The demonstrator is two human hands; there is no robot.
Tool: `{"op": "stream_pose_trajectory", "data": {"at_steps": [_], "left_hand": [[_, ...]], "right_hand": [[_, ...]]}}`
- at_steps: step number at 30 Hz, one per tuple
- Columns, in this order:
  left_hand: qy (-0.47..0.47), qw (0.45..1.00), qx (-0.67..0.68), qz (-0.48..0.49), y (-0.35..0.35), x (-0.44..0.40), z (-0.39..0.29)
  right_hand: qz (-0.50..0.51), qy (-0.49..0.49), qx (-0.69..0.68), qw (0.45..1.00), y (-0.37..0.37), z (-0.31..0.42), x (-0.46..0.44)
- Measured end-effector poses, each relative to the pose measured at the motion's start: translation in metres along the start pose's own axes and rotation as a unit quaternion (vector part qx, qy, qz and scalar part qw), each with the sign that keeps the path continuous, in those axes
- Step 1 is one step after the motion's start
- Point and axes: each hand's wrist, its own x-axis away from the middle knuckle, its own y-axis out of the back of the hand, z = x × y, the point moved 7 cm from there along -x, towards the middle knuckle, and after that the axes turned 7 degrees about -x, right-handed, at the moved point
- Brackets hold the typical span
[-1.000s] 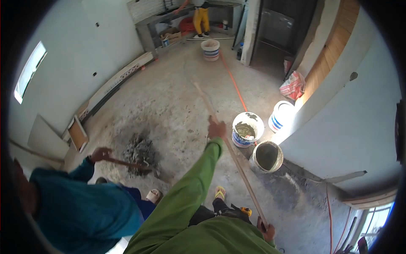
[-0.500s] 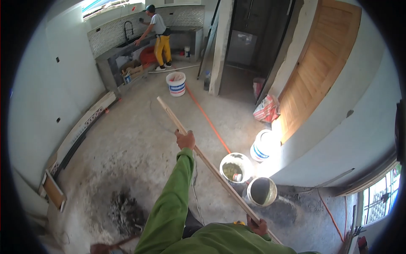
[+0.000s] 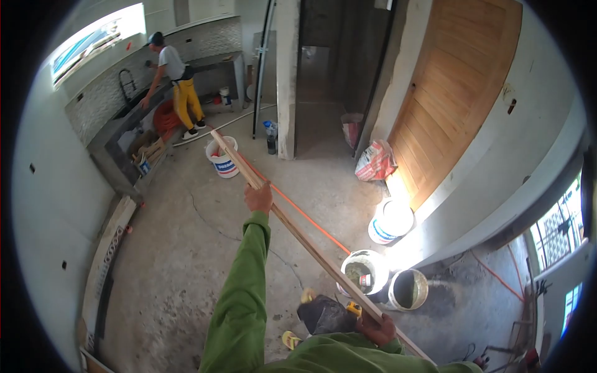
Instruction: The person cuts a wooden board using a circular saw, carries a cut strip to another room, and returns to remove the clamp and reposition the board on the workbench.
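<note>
A long wooden batten point(image 3: 311, 250) runs diagonally in front of me, from the white bucket at the upper left down past the frame's lower edge. My left hand point(image 3: 258, 198), at the end of a stretched green sleeve, is wrapped round its upper part. Close to my body, my right hand point(image 3: 377, 329) grips the lower part. Beneath the batten, the floor holds a bucket with wet mix and a small tub point(image 3: 364, 264) and, beside it, a bucket of grey liquid point(image 3: 408, 290). A yellow tape measure point(image 3: 354, 308) shows at my waist.
Another person point(image 3: 177, 78) leans over the counter point(image 3: 102, 140) at the back left. A labelled white bucket point(image 3: 222, 163), an orange hose point(image 3: 298, 208), a red-and-white sack point(image 3: 375, 161) and a lidded bucket point(image 3: 390, 224) lie about. A wooden door point(image 3: 457, 87) leans at the right.
My view has turned right and moved forward; the mortar heap at lower left is out of sight. Both hands keep their hold on the batten, whose far end now overlaps the labelled bucket.
</note>
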Motion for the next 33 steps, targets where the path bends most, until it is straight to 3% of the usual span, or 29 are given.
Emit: {"op": "stream_pose_trajectory", "data": {"at_steps": [5, 6, 11, 13, 14, 17, 21, 24, 27, 31, 33], "left_hand": [[-0.049, 0.997, -0.003, 0.067, -0.086, -0.079, -0.017], [-0.060, 0.995, 0.000, 0.082, -0.106, -0.096, -0.019], [-0.098, 0.988, -0.063, 0.100, -0.194, -0.177, -0.061], [-0.123, 0.983, -0.038, 0.134, -0.242, -0.211, -0.081], [-0.120, 0.980, -0.026, 0.159, -0.265, -0.226, -0.083], [-0.072, 0.983, 0.007, 0.167, -0.309, -0.245, -0.124], [-0.114, 0.976, 0.055, 0.180, -0.361, -0.271, -0.154], [-0.100, 0.958, 0.103, 0.248, -0.406, -0.295, -0.178], [-0.075, 0.939, 0.145, 0.303, -0.465, -0.329, -0.185], [-0.101, 0.913, 0.127, 0.374, -0.551, -0.376, -0.197], [-0.073, 0.884, 0.134, 0.441, -0.580, -0.387, -0.215]], "right_hand": [[0.047, 0.012, -0.073, 0.996, -0.034, -0.018, -0.088], [0.009, 0.017, -0.112, 0.994, -0.036, -0.017, -0.109], [0.015, 0.023, -0.155, 0.988, -0.098, -0.030, -0.194], [0.071, 0.082, -0.110, 0.988, -0.122, -0.027, -0.228], [0.055, 0.066, -0.145, 0.986, -0.138, -0.031, -0.238], [0.101, 0.161, -0.086, 0.978, -0.168, -0.025, -0.277], [0.142, 0.237, -0.084, 0.957, -0.227, -0.034, -0.308], [0.103, 0.235, -0.179, 0.950, -0.271, -0.049, -0.322], [0.129, 0.269, -0.165, 0.940, -0.325, -0.065, -0.342], [0.096, 0.238, -0.262, 0.930, -0.361, -0.072, -0.400], [0.143, 0.252, -0.190, 0.938, -0.383, -0.072, -0.426]]}}
